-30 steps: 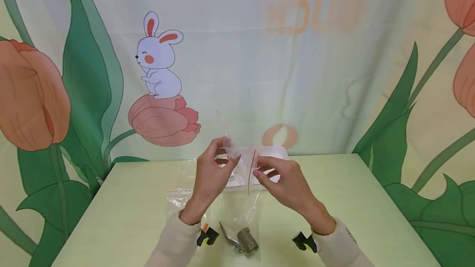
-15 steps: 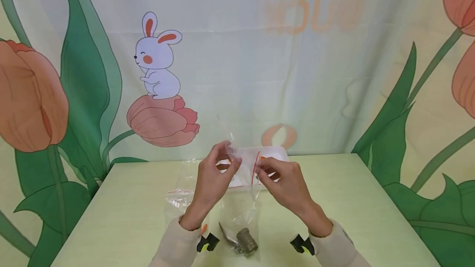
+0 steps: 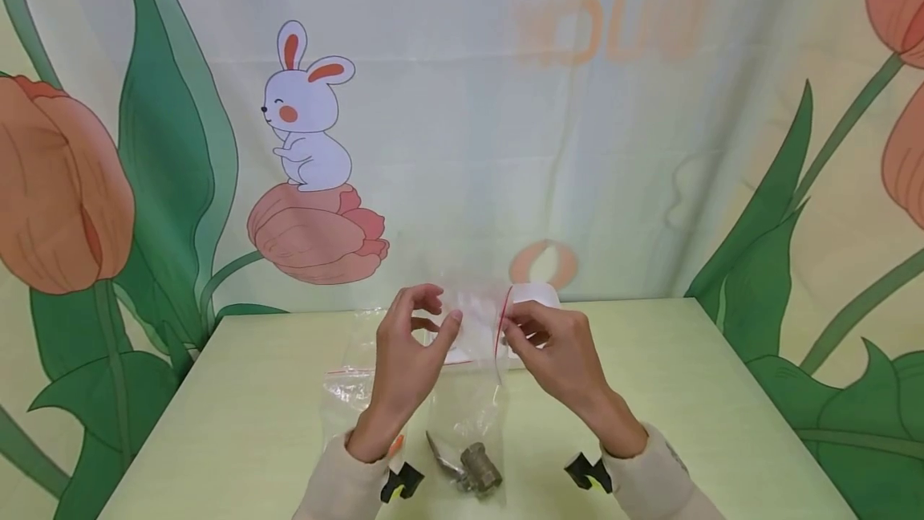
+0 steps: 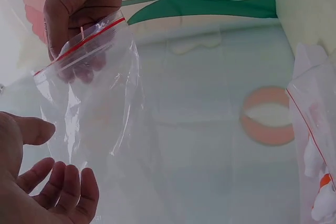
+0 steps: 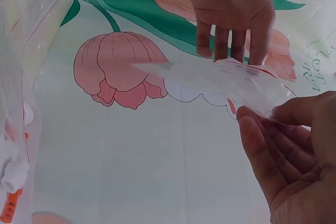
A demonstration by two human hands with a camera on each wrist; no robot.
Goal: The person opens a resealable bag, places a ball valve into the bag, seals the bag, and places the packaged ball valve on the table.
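Observation:
My right hand (image 3: 566, 343) pinches a clear zip bag (image 4: 100, 103) at its red-striped top edge. The bag looks flat and holds nothing visible; it hangs in the air above the table. My left hand (image 3: 406, 347) is beside the bag's other end, thumb and fingers spread apart. In the left wrist view its fingertips (image 4: 71, 182) lie right at the plastic without closing on it. The right wrist view shows the right thumb (image 5: 299, 109) and fingers gripping the bag edge, with the left hand (image 5: 231, 3) beyond, fingers pointing down.
Below the hands lies another clear bag (image 3: 462, 404) holding a metal fitting (image 3: 480, 468) and a silver lever-like piece. A white tray (image 3: 540, 294) stands at the table's back, partly hidden. More clear bags (image 3: 346, 392) lie at the left, with an orange piece (image 3: 396, 445) nearby.
My left hand has let go of the bag and its fingers have spread. The right hand keeps its pinch, shifted slightly right, and the bag has swung flatter toward the camera.

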